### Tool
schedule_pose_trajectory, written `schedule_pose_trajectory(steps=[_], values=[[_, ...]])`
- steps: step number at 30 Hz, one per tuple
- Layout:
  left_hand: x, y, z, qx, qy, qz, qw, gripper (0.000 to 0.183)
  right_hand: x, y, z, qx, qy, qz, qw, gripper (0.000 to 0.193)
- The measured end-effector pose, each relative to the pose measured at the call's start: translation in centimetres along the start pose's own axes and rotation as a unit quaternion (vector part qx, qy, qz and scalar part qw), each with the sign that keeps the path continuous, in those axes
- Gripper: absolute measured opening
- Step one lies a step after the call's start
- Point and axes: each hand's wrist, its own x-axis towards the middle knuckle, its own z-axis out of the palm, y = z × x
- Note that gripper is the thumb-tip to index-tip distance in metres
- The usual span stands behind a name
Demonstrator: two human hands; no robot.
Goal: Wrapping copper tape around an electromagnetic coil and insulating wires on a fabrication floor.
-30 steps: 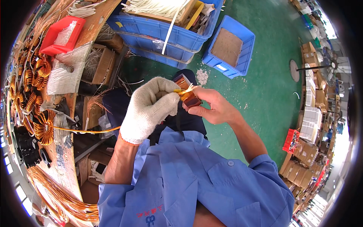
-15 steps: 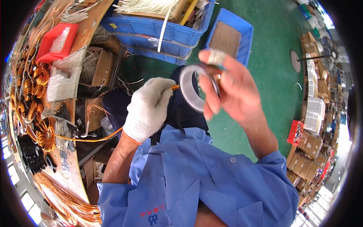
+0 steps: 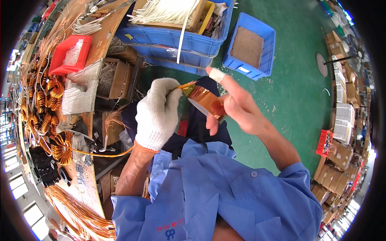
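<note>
My left hand [image 3: 157, 114], in a white knitted glove, is closed on an orange-yellow wire bundle [image 3: 100, 154]. The bundle's copper-coloured end [image 3: 187, 84] sticks out past the fingertips. From there the bundle runs back under my wrist to a wound copper coil [image 3: 62, 148] on the bench. My bare right hand [image 3: 245, 108] holds a roll of amber, see-through tape [image 3: 206, 99] with a pale core, the index finger with its white wrap [image 3: 217, 75] stretched out. At the roll's left side, a shiny yellowish stretch of tape meets the wire end.
On the left, a wooden bench [image 3: 74, 180] carries several copper coils [image 3: 50, 94], a red bin [image 3: 72, 56] and long copper wires [image 3: 76, 209]. Ahead stand stacked blue crates [image 3: 173, 38] with white strips on top, and a blue tray [image 3: 251, 48]. Cardboard boxes [image 3: 329, 174] line the right side.
My right hand has turned the tape roll, so its amber outer face now shows instead of its open ring. The roll has come up against the wire end; my left hand keeps its grip.
</note>
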Motion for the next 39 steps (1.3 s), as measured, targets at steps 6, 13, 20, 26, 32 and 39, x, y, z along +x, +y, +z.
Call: schedule_pose_trajectory(steps=[6,13,20,26,32,39], values=[[1.0,1.7,-0.5,0.017,-0.072,0.141,0.987,0.028,2.8,-4.0,-2.6,0.407,0.057,-0.021,0.911,0.098],[1.5,2.8,-2.0,-0.007,-0.050,0.101,0.994,0.016,6.4,2.1,-2.5,-0.124,0.059,-0.124,0.983,0.101],[2.5,0.2,-2.6,-0.107,-0.023,-0.154,0.982,0.014,5.2,1.4,0.7,-0.002,0.048,-0.016,0.999,0.086],[2.8,-3.3,-5.1,-0.382,-0.043,-0.262,0.885,0.027,8.9,5.6,0.5,-0.179,0.073,-0.126,0.973,0.071],[4.1,-6.8,-7.8,-0.655,0.059,-0.253,0.710,0.023,15.3,5.9,2.2,-0.134,-0.044,-0.109,0.984,0.071],[7.0,-13.2,-11.5,-0.638,0.157,-0.194,0.729,0.022,31.3,2.5,3.1,-0.087,-0.098,-0.077,0.988,0.042]])
